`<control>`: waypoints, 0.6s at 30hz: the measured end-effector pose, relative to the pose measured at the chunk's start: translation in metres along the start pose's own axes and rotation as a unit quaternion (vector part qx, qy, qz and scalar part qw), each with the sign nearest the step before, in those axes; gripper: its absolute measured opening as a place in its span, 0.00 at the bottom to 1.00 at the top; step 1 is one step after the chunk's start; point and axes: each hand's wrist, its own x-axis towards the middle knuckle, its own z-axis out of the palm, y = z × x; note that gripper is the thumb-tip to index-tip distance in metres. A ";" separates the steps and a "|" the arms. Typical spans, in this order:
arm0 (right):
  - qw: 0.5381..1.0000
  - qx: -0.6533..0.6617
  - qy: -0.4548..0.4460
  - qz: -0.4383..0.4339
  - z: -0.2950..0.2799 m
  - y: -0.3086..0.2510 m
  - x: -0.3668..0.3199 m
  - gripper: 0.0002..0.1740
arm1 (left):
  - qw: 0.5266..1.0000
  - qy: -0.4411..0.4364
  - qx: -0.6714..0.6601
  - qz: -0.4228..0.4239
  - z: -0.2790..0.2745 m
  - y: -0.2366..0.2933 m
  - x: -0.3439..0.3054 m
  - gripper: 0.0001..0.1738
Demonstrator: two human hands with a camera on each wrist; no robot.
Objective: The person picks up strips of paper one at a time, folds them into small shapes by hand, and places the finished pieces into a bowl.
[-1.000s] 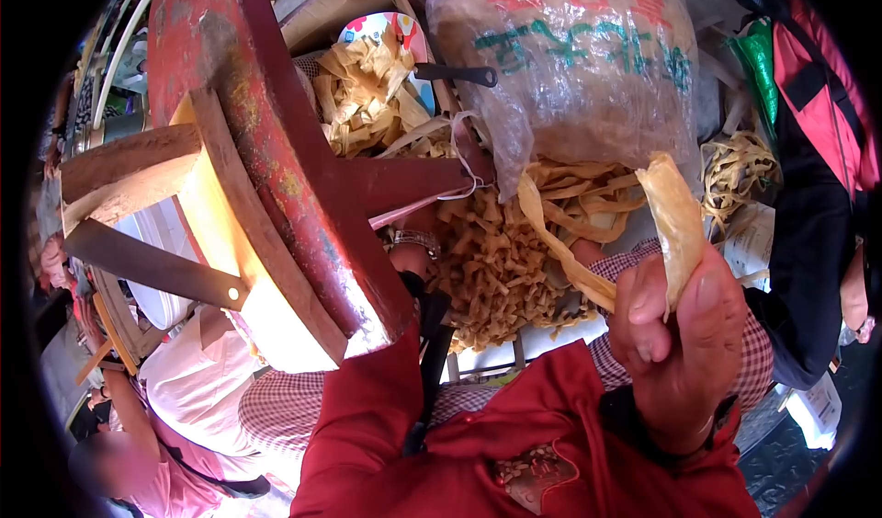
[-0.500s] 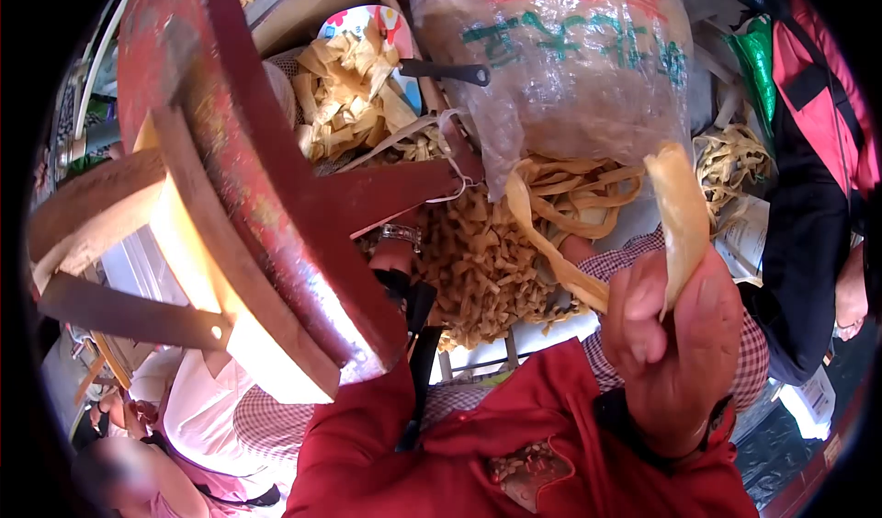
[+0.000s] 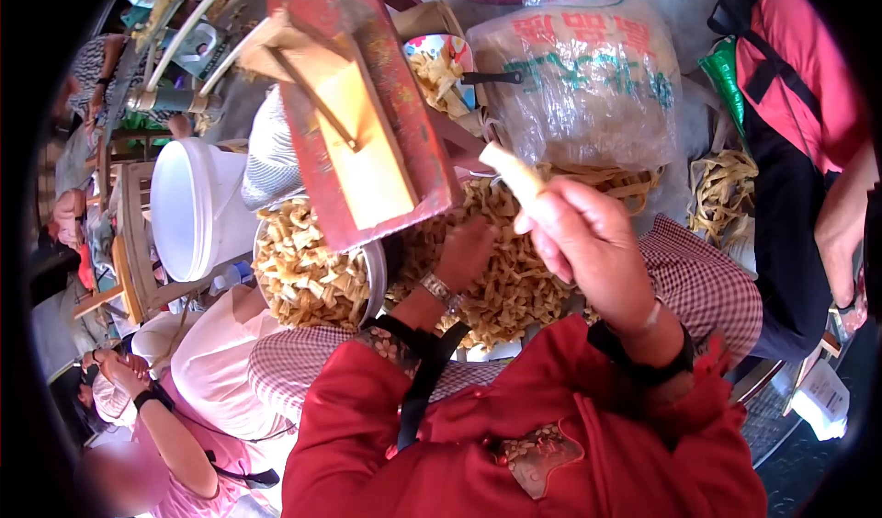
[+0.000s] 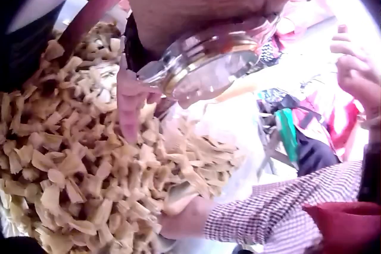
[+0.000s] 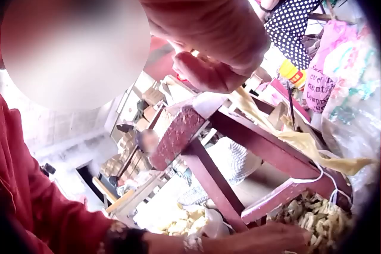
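Note:
My right hand (image 3: 588, 242) grips a pale tan dried strip (image 3: 513, 170) between thumb and fingers, its end standing up past them. In the right wrist view a long tail of the strip (image 5: 309, 147) trails beyond the hand. The left hand (image 3: 467, 253), with a metal watch (image 3: 436, 288) at its wrist, is low over a pile of knotted tan pieces (image 3: 514, 288). Seen from the left wrist, its fingers (image 4: 128, 108) point loosely down onto the pile, with nothing visible in them.
A red wooden bench (image 3: 432, 164) carries a wooden frame with a dark blade (image 3: 312, 100). Beside it stand a metal bowl (image 3: 375, 279) of knotted pieces and a white bucket (image 3: 193, 205). Behind are a large plastic bag (image 3: 579, 86) and a black-handled knife (image 3: 491, 78). Other people sit nearby.
The head view has swung left, bringing the bowl and bucket into sight. My right hand moved left with the strip, toward the pile. The left hand came out from behind the bench.

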 end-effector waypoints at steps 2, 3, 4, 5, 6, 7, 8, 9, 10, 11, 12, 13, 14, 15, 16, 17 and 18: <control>0.998 -0.042 -0.041 -0.032 0.007 0.010 -0.006 0.14 | 0.930 -0.089 -0.343 -0.098 -0.022 0.050 0.000 0.18; 0.994 -0.057 -0.066 -0.058 0.014 0.015 -0.010 0.14 | 0.883 -0.042 -0.460 -0.086 -0.045 0.086 -0.009 0.19; 0.993 -0.056 -0.088 -0.055 0.023 0.017 -0.017 0.14 | 0.822 -0.059 -0.566 0.001 -0.045 0.081 -0.019 0.18; 0.991 -0.055 -0.109 -0.053 0.032 0.018 -0.025 0.14 | 0.789 -0.078 -0.607 0.049 -0.053 0.082 -0.023 0.19; 0.989 -0.062 -0.106 -0.084 0.043 0.022 -0.034 0.14 | 0.751 -0.102 -0.646 0.094 -0.062 0.082 -0.027 0.21; 0.986 -0.068 -0.102 -0.114 0.052 0.027 -0.043 0.15 | 0.709 -0.122 -0.694 0.018 -0.081 0.096 -0.031 0.21; 0.988 -0.053 -0.113 -0.087 0.058 0.032 -0.052 0.15 | 0.645 -0.121 -0.744 -0.129 -0.104 0.118 -0.034 0.22; 0.986 -0.032 -0.139 -0.085 0.061 0.033 -0.060 0.15 | 0.589 -0.089 -0.770 -0.229 -0.120 0.134 -0.038 0.23; 0.987 0.002 -0.158 -0.043 0.064 0.038 -0.068 0.15 | 0.570 -0.055 -0.779 -0.254 -0.128 0.146 -0.044 0.25; 0.984 0.034 -0.175 0.000 0.068 0.040 -0.075 0.15 | 0.509 -0.122 -0.827 -0.206 -0.131 0.131 -0.052 0.23; 0.981 0.048 -0.186 0.009 0.071 0.037 -0.081 0.15 | 0.529 -0.137 -0.825 -0.145 -0.130 0.124 -0.062 0.19; 0.975 0.060 -0.214 0.003 0.070 0.037 -0.083 0.15 | 0.587 -0.089 -0.783 -0.184 -0.139 0.132 -0.071 0.15; 0.980 0.078 -0.183 -0.001 0.072 0.037 -0.088 0.15 | 0.622 -0.044 -0.756 -0.200 -0.144 0.141 -0.081 0.13; 0.984 0.096 -0.153 -0.007 0.075 0.037 -0.093 0.15 | 0.654 0.002 -0.726 -0.214 -0.148 0.147 -0.089 0.12; 0.988 0.127 -0.079 -0.035 0.080 0.031 -0.095 0.15 | 0.619 -0.002 -0.753 -0.222 -0.157 0.149 -0.097 0.13; 0.993 0.099 -0.009 -0.060 0.079 0.038 -0.093 0.15 | 0.614 -0.037 -0.766 -0.188 -0.163 0.150 -0.106 0.12; 0.993 0.057 0.021 -0.101 0.080 0.041 -0.093 0.15 | 0.608 -0.027 -0.776 -0.167 -0.167 0.158 -0.115 0.12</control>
